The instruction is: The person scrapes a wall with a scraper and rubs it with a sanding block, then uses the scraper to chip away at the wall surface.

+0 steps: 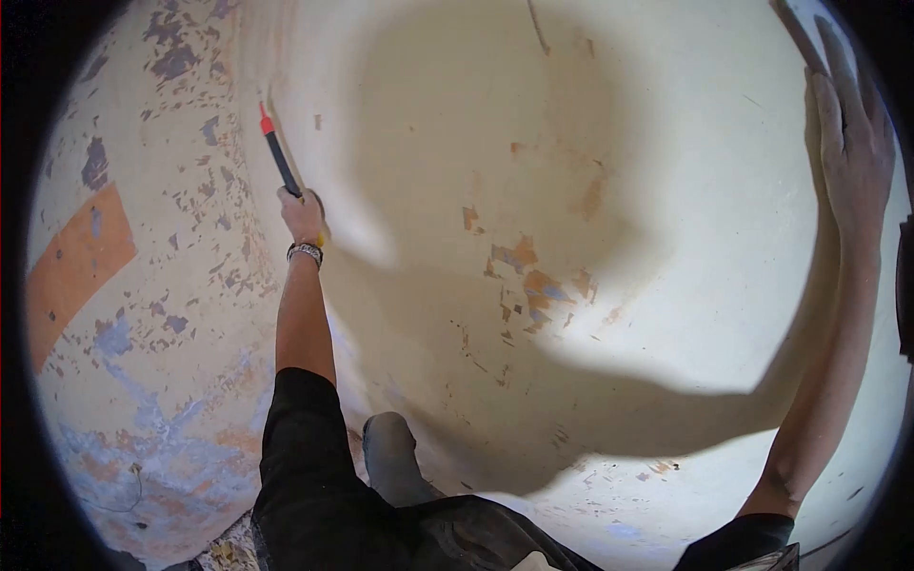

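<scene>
**Slim black stick-shaped tool with a red end (279,152) points up and left from the left hand (303,217)**

Its long axis roughly carries on the line of the left forearm (305,324), leaning slightly left, with the red end (267,124) farthest from the person. The left hand is clamped around the near end. Whether the tip touches the cream painted wall (705,285) cannot be told; it lies near the edge of a flaking painted stretch (190,247). The right hand (857,157) is well apart, far right, fingers extended, seemingly resting against the wall and gripping nothing visible.
</scene>
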